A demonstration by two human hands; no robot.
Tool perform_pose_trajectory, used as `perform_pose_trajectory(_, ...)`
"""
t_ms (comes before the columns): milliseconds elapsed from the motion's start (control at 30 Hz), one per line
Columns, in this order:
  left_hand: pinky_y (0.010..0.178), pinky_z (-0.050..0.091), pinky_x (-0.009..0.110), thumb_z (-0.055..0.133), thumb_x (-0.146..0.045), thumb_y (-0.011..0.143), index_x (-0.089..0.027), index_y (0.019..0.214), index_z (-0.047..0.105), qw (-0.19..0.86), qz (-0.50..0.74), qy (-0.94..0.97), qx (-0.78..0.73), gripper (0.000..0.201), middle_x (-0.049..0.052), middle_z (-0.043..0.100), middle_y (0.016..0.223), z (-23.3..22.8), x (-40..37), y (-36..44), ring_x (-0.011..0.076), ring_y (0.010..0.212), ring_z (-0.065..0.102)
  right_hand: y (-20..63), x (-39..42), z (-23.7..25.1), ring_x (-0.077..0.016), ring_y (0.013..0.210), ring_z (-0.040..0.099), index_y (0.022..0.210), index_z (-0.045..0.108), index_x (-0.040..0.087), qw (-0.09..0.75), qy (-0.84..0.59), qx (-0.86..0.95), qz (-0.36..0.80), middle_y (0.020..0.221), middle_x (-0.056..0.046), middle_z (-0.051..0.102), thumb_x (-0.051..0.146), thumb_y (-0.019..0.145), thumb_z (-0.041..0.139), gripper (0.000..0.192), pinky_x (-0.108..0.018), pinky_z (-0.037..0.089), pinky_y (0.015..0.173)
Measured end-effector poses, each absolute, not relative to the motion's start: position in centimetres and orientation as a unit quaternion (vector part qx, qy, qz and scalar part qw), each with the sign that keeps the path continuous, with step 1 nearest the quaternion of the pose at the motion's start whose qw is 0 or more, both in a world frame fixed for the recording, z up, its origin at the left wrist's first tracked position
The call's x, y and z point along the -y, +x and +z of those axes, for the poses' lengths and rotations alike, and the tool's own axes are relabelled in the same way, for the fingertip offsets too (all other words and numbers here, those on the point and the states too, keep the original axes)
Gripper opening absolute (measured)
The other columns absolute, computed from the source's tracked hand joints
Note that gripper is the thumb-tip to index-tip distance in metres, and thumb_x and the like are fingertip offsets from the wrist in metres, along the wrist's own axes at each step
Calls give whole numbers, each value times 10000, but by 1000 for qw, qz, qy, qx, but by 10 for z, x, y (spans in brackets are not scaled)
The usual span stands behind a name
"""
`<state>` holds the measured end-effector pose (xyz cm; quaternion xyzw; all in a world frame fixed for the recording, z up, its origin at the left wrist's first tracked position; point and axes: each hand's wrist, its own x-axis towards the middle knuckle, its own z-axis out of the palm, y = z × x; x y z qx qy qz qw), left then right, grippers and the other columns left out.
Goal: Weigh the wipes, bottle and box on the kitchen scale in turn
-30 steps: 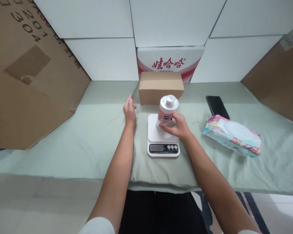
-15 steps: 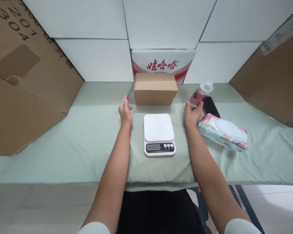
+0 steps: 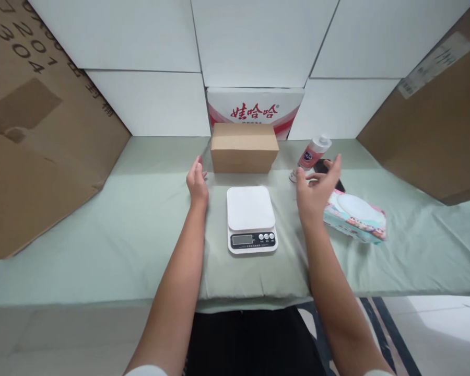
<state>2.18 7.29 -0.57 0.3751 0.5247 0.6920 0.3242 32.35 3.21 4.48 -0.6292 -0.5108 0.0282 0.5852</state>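
Observation:
My right hand [image 3: 317, 190] is empty, thumb and fingers spread, just in front of a pink bottle with a white cap [image 3: 311, 155]. That bottle stands on the cloth by itself. Behind the hand lies a dark flat object [image 3: 340, 185], partly covered from sight. A pack of wipes [image 3: 354, 216] sits just right of my right wrist. My left hand [image 3: 197, 180] rests on its edge on the cloth, fingers extended, holding nothing. Between my forearms is a white kitchen scale [image 3: 251, 219] with a blank-looking display. A small brown cardboard box [image 3: 244, 149] sits behind the scale.
Large cardboard cartons flank the table on the left [image 3: 50, 151] and right [image 3: 434, 120]. White panels [image 3: 254, 42] and a red-and-white carton [image 3: 254, 104] close off the back. Green cloth [image 3: 152, 219] covers the table up to its front edge.
My right hand has let go of the bottle and opened, drawing back to the right. The bottle now stands free. My left hand stays about where it was; the view has shifted slightly.

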Motion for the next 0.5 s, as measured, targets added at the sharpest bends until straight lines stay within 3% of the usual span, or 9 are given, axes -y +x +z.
perform_pose_trajectory(67, 1205, 498, 454, 533, -698, 961, -187, 1501, 630, 284, 695, 409, -518, 750, 183, 561, 1632, -3, -71, 22, 309, 1547, 520, 336, 9, 62, -194, 916, 709, 1597, 384, 300, 601, -599, 529, -5, 1470, -135, 594, 461, 884, 693, 794, -421, 615, 862)
perform_pose_trajectory(200, 1313, 390, 436, 529, -673, 992, -199, 1536, 598, 196, 664, 545, -473, 725, 143, 567, 1636, 11, -59, 37, 281, 1570, 492, 413, 73, 56, -328, 1155, 721, 1420, 601, 277, 609, -621, 483, -104, 1389, -137, 702, 431, 812, 725, 640, -567, 583, 985)
perform_pose_trajectory(267, 1325, 382, 458, 542, -648, 1001, -209, 1560, 568, 178, 616, 637, -427, 711, 131, 562, 1642, 19, -46, 59, 282, 1567, 496, 464, 87, 37, -420, 1328, 666, 1423, 622, 257, 562, -664, 491, -50, 1449, -178, 684, 489, 727, 801, 755, -670, 528, 1084)
perform_pose_trajectory(367, 1343, 362, 472, 603, -610, 981, -255, 1599, 516, 210, 496, 765, -354, 718, 111, 529, 1671, 29, -25, 116, 284, 1579, 479, 527, 94, 9, -451, 1540, 500, 1562, 512, 374, 475, -681, 544, 123, 1651, -192, 524, 551, 615, 917, 1045, -656, 484, 1169)
perform_pose_trajectory(433, 1359, 327, 462, 673, -591, 938, -239, 1646, 442, 246, 372, 833, -328, 824, 128, 438, 1728, 35, -15, 163, 295, 1633, 388, 552, 93, 0, -445, 1596, 423, 1645, 374, 447, 440, -677, 559, 187, 1755, -168, 375, 569, 598, 942, 1198, -635, 485, 1180)
perform_pose_trajectory(500, 1368, 294, 453, 748, -536, 884, -186, 1701, 314, 265, 256, 871, -325, 989, 162, 292, 1789, 41, -15, 208, 307, 1684, 262, 563, 89, -3, -478, 1586, 424, 1689, 279, 427, 420, -680, 565, 204, 1768, -180, 334, 592, 576, 953, 1312, -671, 505, 1157)
